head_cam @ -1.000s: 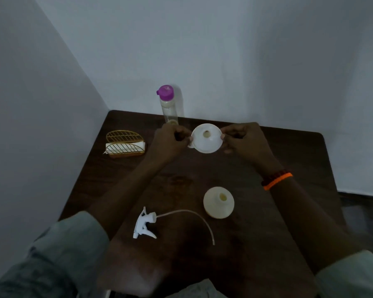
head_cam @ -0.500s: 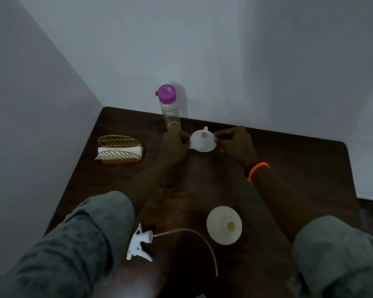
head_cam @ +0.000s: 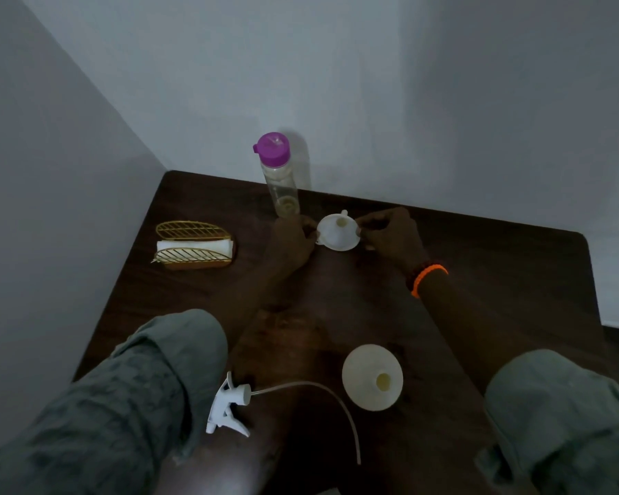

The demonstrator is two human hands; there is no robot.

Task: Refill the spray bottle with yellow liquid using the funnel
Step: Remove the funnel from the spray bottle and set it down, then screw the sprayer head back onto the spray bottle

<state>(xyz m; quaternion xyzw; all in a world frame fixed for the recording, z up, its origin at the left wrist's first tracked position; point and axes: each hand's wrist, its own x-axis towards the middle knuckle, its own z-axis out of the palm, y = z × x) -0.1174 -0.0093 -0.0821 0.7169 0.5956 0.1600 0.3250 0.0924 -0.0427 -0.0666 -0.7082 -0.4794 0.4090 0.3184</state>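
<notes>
With both hands, left [head_cam: 289, 241] and right [head_cam: 390, 232], pinching the white plastic funnel [head_cam: 337, 232] at upper centre, we should keep it level while carrying it to the open cream round spray bottle [head_cam: 372, 377] lower right of centre

Support surface: dark brown wooden table [head_cam: 479, 280], set into a wall corner. Far edge, near the back wall: clear bottle [head_cam: 281, 184] with purple cap, upright, a little pale liquid at the bottom. Left side: gold wire holder [head_cam: 193, 246] containing white napkins. Near side, centre: detached white spray trigger head [head_cam: 227, 405] lying on its side, its thin dip tube [head_cam: 322, 394] curving right and toward the near edge. Just right of the tube: pale cream spray bottle [head_cam: 372, 378], upright, neck open.
</notes>
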